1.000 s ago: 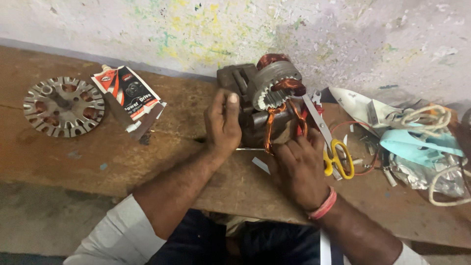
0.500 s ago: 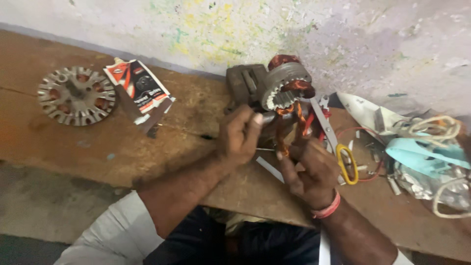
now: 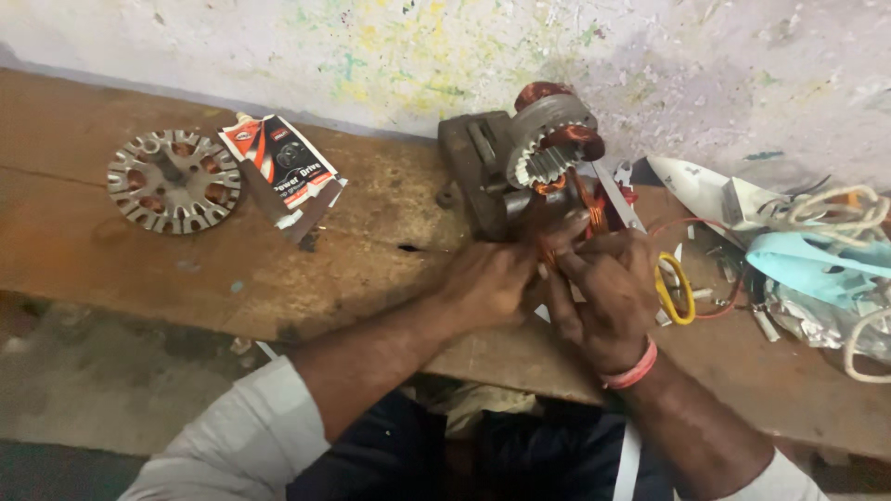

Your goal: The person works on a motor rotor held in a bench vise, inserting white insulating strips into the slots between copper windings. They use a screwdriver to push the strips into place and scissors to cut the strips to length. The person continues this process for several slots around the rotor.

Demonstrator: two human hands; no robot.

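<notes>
1. Far left of the fingers, a round slotted grey metal rotor disc (image 3: pixel 174 180) lies flat on the worn brown wooden counter (image 3: pixel 371 260), apparently set aside.
2. Nearer, still left of them, lies a red-and-black printed card packet (image 3: pixel 283 167).
3. The left hand (image 3: pixel 487 283) has its fingers (image 3: pixel 548 243) pinched together on the copper wire coil (image 3: pixel 594 215), probably to steady the loose strands.
4. Just above the fingers, the grey ribbed metal stator with copper windings (image 3: pixel 548 139) sits clamped in a dark bench vise (image 3: pixel 473 176), likely keeping it steady.
5. The right hand (image 3: pixel 603 297) closes on the same coil.
6. Just right, yellow-handled scissors (image 3: pixel 673 289) lie within reach.
</notes>
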